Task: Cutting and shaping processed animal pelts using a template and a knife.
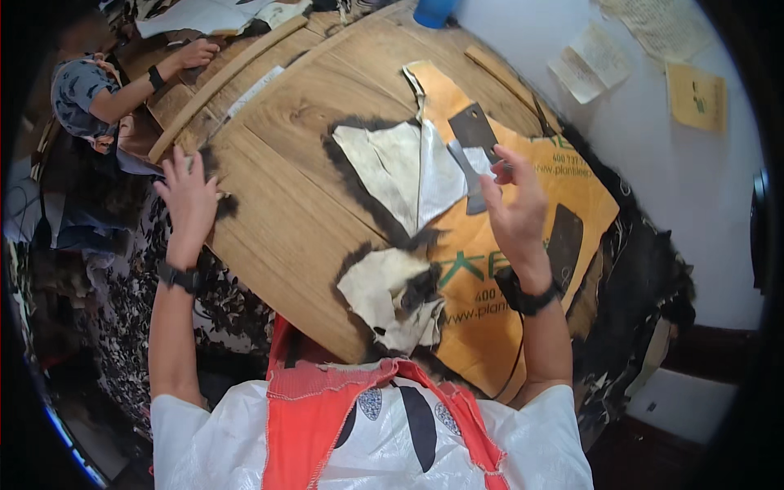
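Note:
My left hand [189, 196] rests at the left edge of the wooden table [286, 220], fingers spread, touching a small dark scrap of fur at the rim. Raised over an orange cardboard sheet [490, 302], my right hand [514, 208] pinches a small pale piece between its fingertips. Just beyond those fingers a dark cleaver-shaped blade [474, 135] lies on the cardboard. A large pale hide with a black fur fringe [392, 167] lies flesh side up in the table's middle. A smaller fur piece [392, 298] sits near me.
Another person [90, 98] works at the far left with a hand on the table. Wooden strips [220, 82] lie along the table's far side. A blue cup [433, 12] stands at the back. Paper notes [694, 94] hang on the white wall. Black fur [645, 278] drapes off the right.

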`<state>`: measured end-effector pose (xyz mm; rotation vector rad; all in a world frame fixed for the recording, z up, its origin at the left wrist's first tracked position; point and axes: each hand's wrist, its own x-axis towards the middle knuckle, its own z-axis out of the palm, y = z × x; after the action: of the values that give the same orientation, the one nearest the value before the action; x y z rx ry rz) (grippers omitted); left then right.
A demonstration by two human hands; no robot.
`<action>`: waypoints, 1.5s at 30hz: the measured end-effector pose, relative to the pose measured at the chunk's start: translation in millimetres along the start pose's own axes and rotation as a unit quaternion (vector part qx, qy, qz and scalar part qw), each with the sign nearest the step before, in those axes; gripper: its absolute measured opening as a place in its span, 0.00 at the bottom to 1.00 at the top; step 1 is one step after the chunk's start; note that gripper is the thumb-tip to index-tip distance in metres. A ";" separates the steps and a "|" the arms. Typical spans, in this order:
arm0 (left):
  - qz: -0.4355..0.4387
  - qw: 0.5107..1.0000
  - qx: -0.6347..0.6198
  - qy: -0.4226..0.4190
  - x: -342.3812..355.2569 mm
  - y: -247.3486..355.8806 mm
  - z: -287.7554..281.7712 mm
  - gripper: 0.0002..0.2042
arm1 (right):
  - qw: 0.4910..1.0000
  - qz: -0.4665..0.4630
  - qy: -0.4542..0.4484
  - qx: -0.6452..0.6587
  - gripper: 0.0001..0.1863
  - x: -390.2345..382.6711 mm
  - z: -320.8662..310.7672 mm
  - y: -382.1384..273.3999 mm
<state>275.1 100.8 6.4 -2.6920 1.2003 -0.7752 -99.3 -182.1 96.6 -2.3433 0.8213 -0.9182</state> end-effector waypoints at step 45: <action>0.314 0.669 -0.599 -0.309 82.7 71.1 8.6 0.10 | 0.840 0.491 0.022 0.232 0.26 -128.1 84.5 -79.0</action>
<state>278.0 -8.4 12.8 -2.2441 2.6549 1.3825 -86.2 -21.3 35.4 -1.1979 1.4160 -0.5904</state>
